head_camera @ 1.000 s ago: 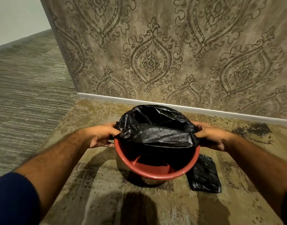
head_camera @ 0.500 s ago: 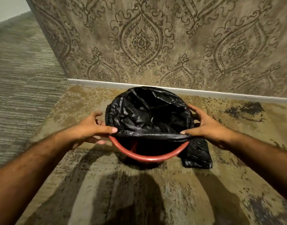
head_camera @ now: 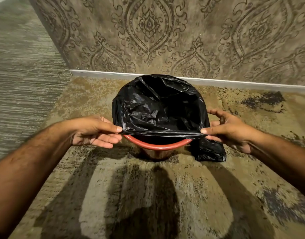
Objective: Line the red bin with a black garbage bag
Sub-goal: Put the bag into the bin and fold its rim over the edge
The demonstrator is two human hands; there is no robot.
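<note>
A person's left hand (head_camera: pixel 94 131) pinches the near hem of a black garbage bag (head_camera: pixel 158 107) between thumb and fingers, at the left side of a red bin (head_camera: pixel 156 147) that stands on a mottled carpet (head_camera: pixel 165 195) close to a patterned wall (head_camera: pixel 165 31). The bag sits in the bin with its far and side edges already draped over the rim; only the near arc of red rim shows bare, with the hem stretched in a taut line just above and behind it. At the other end of that line the right hand (head_camera: pixel 229 130) is clamped on the hem in the same pinch, its remaining fingers spread. On the floor just right of the bin lies a folded black bag (head_camera: pixel 208 150), touching or nearly touching its base — which of the two cannot be told.

The step in hand appears to be hooking this last stretch of hem over the front of the rim. It would go best with both hands drawing the hem toward the person together, then down past the lip — evenly, since thin film pulled hard from one side may tear or drag the far edge off.
</note>
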